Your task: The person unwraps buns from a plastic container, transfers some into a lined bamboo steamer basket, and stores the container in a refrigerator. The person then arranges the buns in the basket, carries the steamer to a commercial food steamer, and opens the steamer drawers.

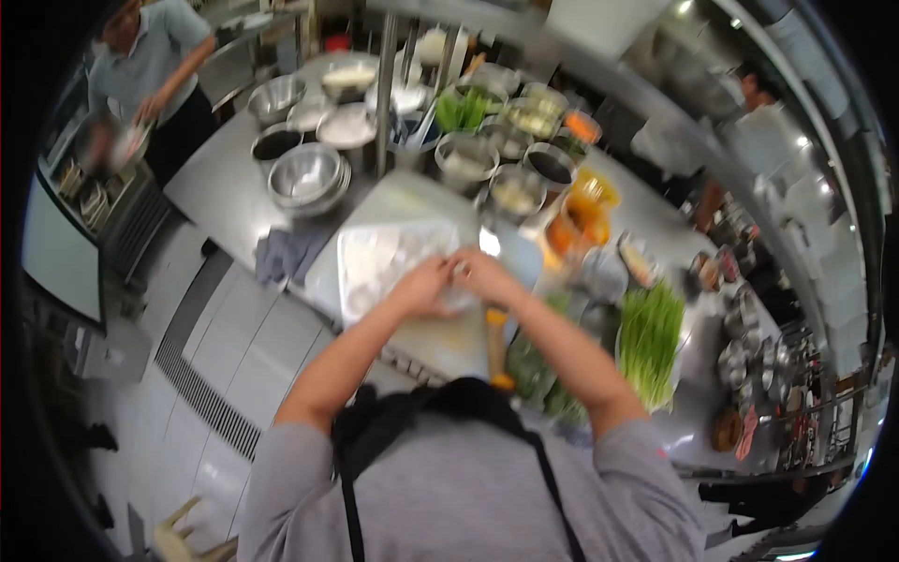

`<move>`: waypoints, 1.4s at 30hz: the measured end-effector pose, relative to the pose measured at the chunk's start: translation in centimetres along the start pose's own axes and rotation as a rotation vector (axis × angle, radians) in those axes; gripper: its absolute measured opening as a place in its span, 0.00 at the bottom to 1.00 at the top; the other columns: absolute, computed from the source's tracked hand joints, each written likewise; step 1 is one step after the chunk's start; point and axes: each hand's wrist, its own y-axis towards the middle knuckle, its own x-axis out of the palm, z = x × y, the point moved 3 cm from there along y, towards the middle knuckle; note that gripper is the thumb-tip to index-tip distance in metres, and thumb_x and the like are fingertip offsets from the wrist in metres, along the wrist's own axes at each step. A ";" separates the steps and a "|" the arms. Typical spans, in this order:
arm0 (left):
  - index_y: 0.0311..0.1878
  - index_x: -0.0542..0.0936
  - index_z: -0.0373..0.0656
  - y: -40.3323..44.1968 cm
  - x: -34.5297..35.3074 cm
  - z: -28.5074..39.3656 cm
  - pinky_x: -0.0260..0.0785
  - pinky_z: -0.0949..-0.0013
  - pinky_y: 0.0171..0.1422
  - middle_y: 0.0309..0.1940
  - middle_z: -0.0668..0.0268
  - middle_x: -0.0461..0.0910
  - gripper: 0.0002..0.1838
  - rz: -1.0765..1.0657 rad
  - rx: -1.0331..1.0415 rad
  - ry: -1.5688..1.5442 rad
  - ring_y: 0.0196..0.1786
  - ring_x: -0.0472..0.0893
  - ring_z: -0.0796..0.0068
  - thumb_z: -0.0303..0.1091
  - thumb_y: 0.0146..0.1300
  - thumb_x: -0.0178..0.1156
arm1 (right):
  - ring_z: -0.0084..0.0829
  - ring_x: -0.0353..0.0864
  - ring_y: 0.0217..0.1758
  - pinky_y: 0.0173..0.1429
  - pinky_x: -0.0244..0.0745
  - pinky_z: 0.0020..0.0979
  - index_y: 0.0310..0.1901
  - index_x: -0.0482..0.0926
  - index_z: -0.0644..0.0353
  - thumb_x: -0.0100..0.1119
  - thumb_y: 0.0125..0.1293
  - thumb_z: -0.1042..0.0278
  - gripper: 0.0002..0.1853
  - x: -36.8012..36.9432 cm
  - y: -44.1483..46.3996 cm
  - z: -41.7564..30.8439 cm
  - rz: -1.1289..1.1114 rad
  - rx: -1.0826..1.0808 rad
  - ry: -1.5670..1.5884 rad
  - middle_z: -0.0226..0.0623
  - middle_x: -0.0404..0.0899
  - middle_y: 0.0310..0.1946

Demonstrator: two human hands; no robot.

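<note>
I see left hand (426, 287) and right hand (488, 277) meeting, fingers curled, grip blurred | white tray (361, 253) beneath, extending leftward | bare cutting board (433, 343) torso-side, then table edge.

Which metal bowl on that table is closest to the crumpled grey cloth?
The shiny top bowl of the nested stack, just beyond the grey cloth; the dark-filled tub and the other shiny bowl stand farther back.
</note>
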 end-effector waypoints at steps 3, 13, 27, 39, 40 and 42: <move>0.39 0.75 0.38 -0.3 -0.6 0.9 0.68 0.60 0.49 0.37 0.56 0.72 0.29 -0.058 -0.028 0.028 0.45 0.72 0.55 0.48 0.37 0.70 | 0.41 0.75 0.39 0.45 0.72 0.36 0.35 0.82 0.57 0.64 0.48 0.65 0.11 -0.2 -0.7 1.0 -0.003 -0.003 -0.084 0.44 0.74 0.35; 0.28 0.77 0.40 0.7 -0.8 1.8 0.69 0.63 0.44 0.34 0.61 0.73 0.20 0.007 0.171 0.117 0.42 0.72 0.61 0.43 0.35 0.71 | 0.46 0.75 0.43 0.49 0.71 0.38 0.33 0.85 0.51 0.63 0.50 0.63 0.08 0.2 1.0 3.1 -0.142 0.063 -0.176 0.48 0.74 0.37; 0.15 0.73 0.43 3.7 -2.7 0.3 0.67 0.63 0.40 0.26 0.61 0.77 0.19 -0.025 0.455 0.151 0.33 0.74 0.62 0.47 0.51 0.60 | 0.50 0.77 0.37 0.41 0.72 0.44 0.32 0.76 0.63 0.54 0.57 0.66 0.09 2.2 6.2 4.6 0.122 -0.049 -0.362 0.50 0.75 0.32; 0.10 0.73 0.46 2.3 -1.9 -0.6 0.67 0.61 0.25 0.11 0.65 0.73 0.16 0.046 0.408 0.255 0.17 0.73 0.62 0.38 0.51 0.57 | 0.51 0.79 0.33 0.39 0.75 0.44 0.30 0.78 0.61 0.53 0.54 0.68 0.07 3.3 7.8 2.5 0.443 0.216 -0.218 0.50 0.79 0.28; 0.09 0.72 0.46 2.1 -2.3 -0.4 0.68 0.62 0.26 0.11 0.65 0.72 0.17 0.027 0.439 0.245 0.18 0.73 0.62 0.37 0.50 0.58 | 0.50 0.79 0.32 0.38 0.75 0.44 0.30 0.79 0.59 0.54 0.54 0.68 0.06 3.3 8.1 2.9 0.468 0.242 -0.164 0.48 0.79 0.27; 0.09 0.71 0.45 1.5 -3.6 -0.3 0.68 0.62 0.28 0.11 0.65 0.71 0.17 0.015 0.471 0.235 0.19 0.74 0.62 0.36 0.49 0.59 | 0.49 0.79 0.31 0.36 0.74 0.44 0.30 0.80 0.57 0.56 0.53 0.68 0.06 3.0 8.1 3.1 0.493 0.265 -0.116 0.46 0.80 0.27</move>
